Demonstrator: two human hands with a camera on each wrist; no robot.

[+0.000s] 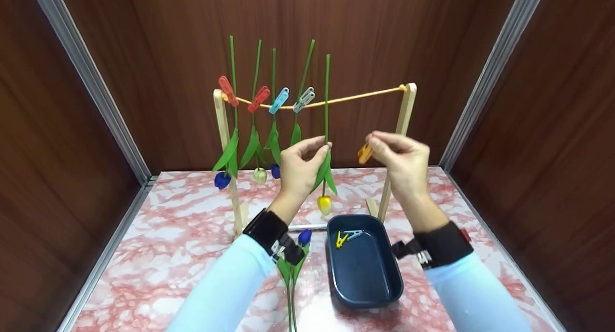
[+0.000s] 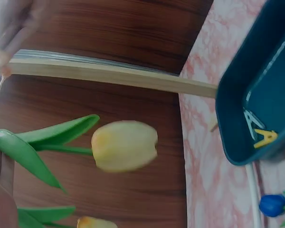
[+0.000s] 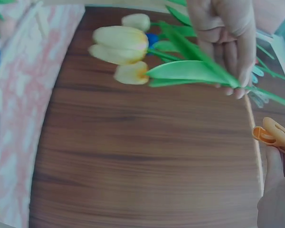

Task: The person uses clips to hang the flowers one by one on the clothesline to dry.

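Note:
My left hand (image 1: 303, 166) pinches the green stem of a yellow tulip (image 1: 325, 205), which hangs bloom down with its stem rising past the orange cord (image 1: 360, 96). To the right, my right hand (image 1: 406, 161) holds an orange clothespin (image 1: 365, 153) between thumb and fingers, apart from the cord. In the right wrist view that clothespin (image 3: 274, 135) is near the cord's line. Left of the held flower, several tulips hang upside down from the cord by two red clothespins (image 1: 259, 99), a blue clothespin (image 1: 279, 100) and a grey clothespin (image 1: 304, 100).
Wooden posts (image 1: 406, 108) carry the cord. A dark blue bin (image 1: 365, 293) on the marbled table holds a yellow clothespin (image 1: 341, 239) and a grey-blue clothespin (image 1: 354, 234). Left of it lie tulips with a blue bloom (image 1: 304, 236), partly behind my left wrist. Brown panels surround the table.

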